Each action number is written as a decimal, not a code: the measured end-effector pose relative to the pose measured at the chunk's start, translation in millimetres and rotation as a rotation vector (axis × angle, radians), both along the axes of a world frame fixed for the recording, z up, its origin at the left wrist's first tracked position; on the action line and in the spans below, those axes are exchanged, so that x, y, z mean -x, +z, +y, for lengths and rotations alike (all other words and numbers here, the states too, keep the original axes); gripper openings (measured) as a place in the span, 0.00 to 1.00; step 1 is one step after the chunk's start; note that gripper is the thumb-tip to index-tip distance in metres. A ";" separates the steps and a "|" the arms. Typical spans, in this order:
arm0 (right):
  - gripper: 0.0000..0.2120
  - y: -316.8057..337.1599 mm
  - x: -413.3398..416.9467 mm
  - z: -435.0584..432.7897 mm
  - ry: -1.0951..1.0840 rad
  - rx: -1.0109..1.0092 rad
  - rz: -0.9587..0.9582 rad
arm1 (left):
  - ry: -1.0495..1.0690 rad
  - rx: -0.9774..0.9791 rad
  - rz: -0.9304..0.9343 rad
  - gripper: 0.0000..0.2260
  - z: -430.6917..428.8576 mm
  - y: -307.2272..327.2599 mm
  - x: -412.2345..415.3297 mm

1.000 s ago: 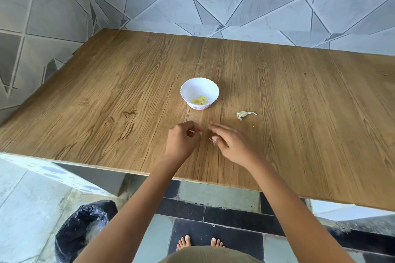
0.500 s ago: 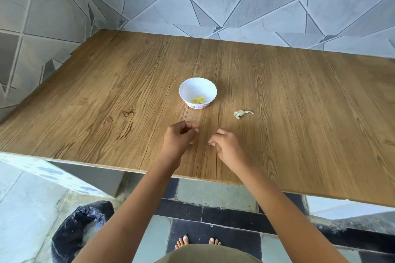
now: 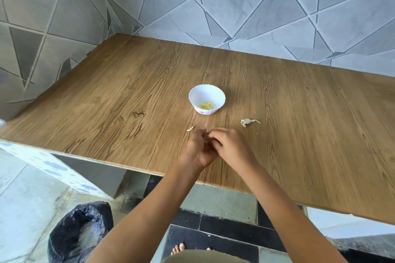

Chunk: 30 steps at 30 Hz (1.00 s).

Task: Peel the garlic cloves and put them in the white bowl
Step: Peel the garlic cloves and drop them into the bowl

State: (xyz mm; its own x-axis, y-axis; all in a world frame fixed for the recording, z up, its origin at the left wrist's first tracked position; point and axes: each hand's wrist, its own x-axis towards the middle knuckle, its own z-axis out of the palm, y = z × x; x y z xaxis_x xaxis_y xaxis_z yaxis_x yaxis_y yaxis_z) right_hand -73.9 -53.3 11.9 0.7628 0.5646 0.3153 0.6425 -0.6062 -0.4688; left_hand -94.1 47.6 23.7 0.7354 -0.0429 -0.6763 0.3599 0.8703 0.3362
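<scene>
Head view, the only one we get. Both hands are over the near middle of the wooden table point(image 3: 106, 102), knuckles up and fingertips meeting. The left hand point(image 3: 197, 149) is curled in on itself, and the right hand point(image 3: 229, 147) curls in from the other side to touch it. Something small may be pinched between them, but the fingers hide it, so I cannot tell whether either hand grips a clove or nothing.

The white bowl point(image 3: 222, 100) stands just beyond the hands, upright, with a few yellowish peeled cloves point(image 3: 206, 105) lying in its bottom. A pale sliver point(image 3: 190, 128) lies on the wood just beside the left fingertips; skin or clove, too small to call. Off to the right, apart from the hands, sits a garlic piece point(image 3: 248, 121) with a papery tail.

My read: this is the peeling step, mid-task. Next the skin needs working loose with the fingertips, then comes a short reach forward to drop the bare clove into the bowl.
</scene>
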 end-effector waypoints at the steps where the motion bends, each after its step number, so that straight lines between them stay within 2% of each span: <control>1: 0.07 -0.7 0.5 -0.4 -0.018 0.003 -0.017 | -0.008 0.014 -0.012 0.17 -0.6 -0.1 0.1; 6: 0.03 -3.3 0.7 -7.6 0.000 0.045 -0.076 | 0.015 0.008 0.019 0.16 -2.3 -4.3 -3.4; 10: 0.09 -4.4 5.7 -16.4 0.010 0.053 -0.094 | -0.010 -0.028 0.026 0.16 -5.0 -8.5 -5.1; 13: 0.11 -6.1 10.3 -30.3 -0.096 -0.029 -0.071 | -0.049 -0.040 -0.003 0.18 -6.3 -9.3 -5.2; 15: 0.09 -11.0 10.7 -42.7 -0.178 -0.040 -0.024 | -0.056 -0.031 -0.021 0.18 -5.3 -9.8 -4.9; 20: 0.10 -29.9 10.4 -52.1 -0.265 0.066 0.161 | -0.042 -0.023 -0.035 0.18 -0.6 -13.3 -7.4; 24: 0.00 -36.0 5.6 -41.4 -0.279 0.066 0.173 | -0.040 -0.036 -0.049 0.18 2.4 -13.9 -8.4; 26: 0.04 -34.1 4.1 -36.2 -0.289 0.132 0.171 | -0.030 -0.036 -0.050 0.17 4.2 -14.0 -8.7; 30: 0.05 -30.2 4.1 -32.0 -0.304 0.284 0.178 | -0.012 -0.030 -0.062 0.17 8.5 -14.1 -7.4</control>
